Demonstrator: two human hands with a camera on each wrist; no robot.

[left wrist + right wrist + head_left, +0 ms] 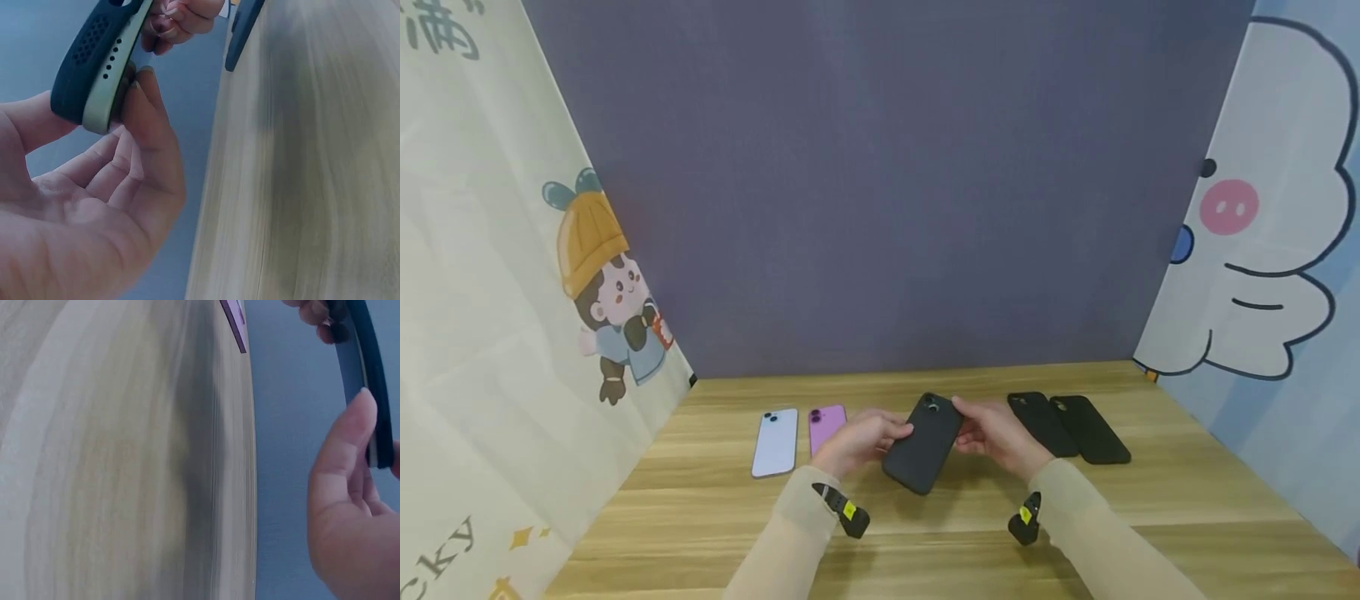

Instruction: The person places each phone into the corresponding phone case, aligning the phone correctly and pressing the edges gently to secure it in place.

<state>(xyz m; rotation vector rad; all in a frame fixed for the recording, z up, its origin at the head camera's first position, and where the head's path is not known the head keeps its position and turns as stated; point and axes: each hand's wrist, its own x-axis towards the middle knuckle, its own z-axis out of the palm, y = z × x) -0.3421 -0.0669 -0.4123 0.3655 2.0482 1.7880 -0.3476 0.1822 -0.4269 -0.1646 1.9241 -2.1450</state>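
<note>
A black phone case (923,446) is held above the table between both hands, its camera opening toward the top. In the left wrist view, a light-edged phone (107,78) lies against the case (87,53); at this end the phone's edge with its speaker holes stands outside the case rim. The left hand (865,439) pinches the left side, thumb on the case's back and fingers on the phone's face. The right hand (1000,435) grips the upper right side between thumb and fingers. How far the phone sits inside along the other edges is hidden.
To the left on the wooden table (685,533) lie a pale blue phone (775,443) and a pink phone (826,427), partly behind the left hand. Two black cases (1093,432) overlap beyond the right hand. A grey panel (880,208) stands at the back.
</note>
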